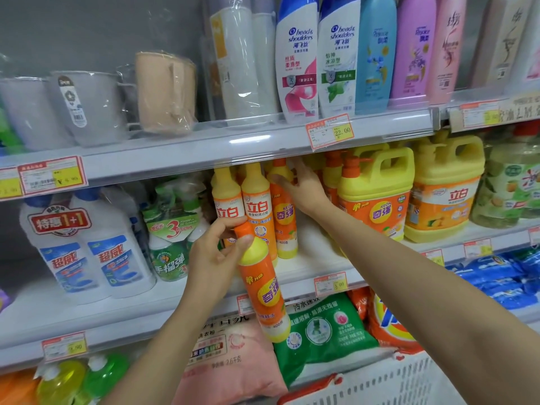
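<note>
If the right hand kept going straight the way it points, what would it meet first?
The right hand would most likely meet the neck of the orange shelf bottle at its fingertips; it may already touch it. Depth is unclear.

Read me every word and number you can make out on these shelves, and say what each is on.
"奇强", "400": orange bottle in the left hand.
"立白": yellow bottle on the shelf.
"head & shoulders": white shampoo bottles.
"22.00": price tag.
"特惠1+1": white cleaner bottles.
Other price tags: too blurred.

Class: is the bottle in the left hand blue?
No, the left hand grips an orange bottle with a yellow shoulder.
</note>
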The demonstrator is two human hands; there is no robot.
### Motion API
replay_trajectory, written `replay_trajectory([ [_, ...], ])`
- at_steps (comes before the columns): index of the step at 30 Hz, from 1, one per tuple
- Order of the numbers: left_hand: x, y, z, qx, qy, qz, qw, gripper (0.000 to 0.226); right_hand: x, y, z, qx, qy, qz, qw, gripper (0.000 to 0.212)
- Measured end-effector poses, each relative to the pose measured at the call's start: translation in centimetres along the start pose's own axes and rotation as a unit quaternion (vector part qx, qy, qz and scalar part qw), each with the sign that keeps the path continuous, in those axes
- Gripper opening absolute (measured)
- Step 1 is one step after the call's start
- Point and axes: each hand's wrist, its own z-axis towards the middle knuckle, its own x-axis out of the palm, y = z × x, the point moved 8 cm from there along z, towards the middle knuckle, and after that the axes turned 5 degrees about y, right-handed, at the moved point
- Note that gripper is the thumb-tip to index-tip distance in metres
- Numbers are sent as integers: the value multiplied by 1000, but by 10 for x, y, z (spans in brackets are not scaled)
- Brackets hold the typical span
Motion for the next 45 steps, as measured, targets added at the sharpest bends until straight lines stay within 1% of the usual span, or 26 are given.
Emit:
replay_trajectory([
  [3,2,-3,1,-7,-1,2,1000,21,6,-3,-12,-8,49,74,996,58],
  [5,3,-7,2,-3,-9,7,1000,22,5,4,-25,-36,63,69,995,63],
  [7,4,-13,3,7,-16,6,1000,22,-8,11,-41,-55,22,56,997,61],
  [8,4,-16,3,11,-19,6,1000,23,-16,16,-52,-55,-1,70,996,56],
  [9,5,-20,4,15,-22,8,1000,23,-23,19,-64,-61,-8,100,993,49],
  [10,6,-24,5,21,-24,11,999,25,-25,24,-77,-74,8,131,989,44],
  [11,7,-28,6,27,-27,13,999,26,-24,29,-91,-89,48,144,984,44],
  [12,9,-33,8,31,-31,16,999,26,-18,34,-105,-96,102,131,981,49],
  [13,12,-37,10,36,-35,20,999,25,-12,37,-117,-97,153,103,978,59],
  [14,15,-41,12,42,-38,24,998,24,-8,38,-126,-96,181,67,977,69],
  [15,19,-46,14,48,-40,30,998,24,-8,38,-131,-97,180,39,978,76],
  [16,23,-50,15,55,-41,34,997,24,-11,38,-132,-100,163,27,981,77],
  [18,30,-59,17,70,-41,34,996,25,-23,39,-131,-111,129,24,985,73],
  [20,36,-68,21,91,-35,18,995,27,-31,41,-130,-131,112,22,985,68],
  [22,43,-74,26,109,-5,-6,994,32,-41,39,-127,-141,75,37,986,65],
  [23,47,-74,28,117,13,8,993,35,-46,37,-125,-138,51,47,988,64],
  [25,52,-67,28,134,26,105,985,42,-56,31,-120,-124,-1,70,990,61],
  [26,52,-59,27,134,25,170,976,46,-58,28,-118,-118,-22,82,989,60],
  [28,54,-35,24,110,41,299,947,54,-57,24,-114,-113,-44,91,988,59],
  [31,62,9,19,65,119,438,889,68,-47,22,-102,-115,-56,65,990,60],
  [33,66,25,17,58,148,483,861,74,-42,21,-93,-105,-58,59,991,62],
  [34,67,29,17,59,150,494,855,76,-40,19,-89,-102,-61,58,991,63],
  [38,70,33,17,69,130,522,840,76,-23,7,-76,-81,-37,23,996,64],
  [42,71,35,16,76,118,520,843,77,-16,-6,-66,-54,-46,24,997,61],
  [45,70,34,15,87,121,503,851,77,-11,-10,-59,-35,-37,34,998,64],
])
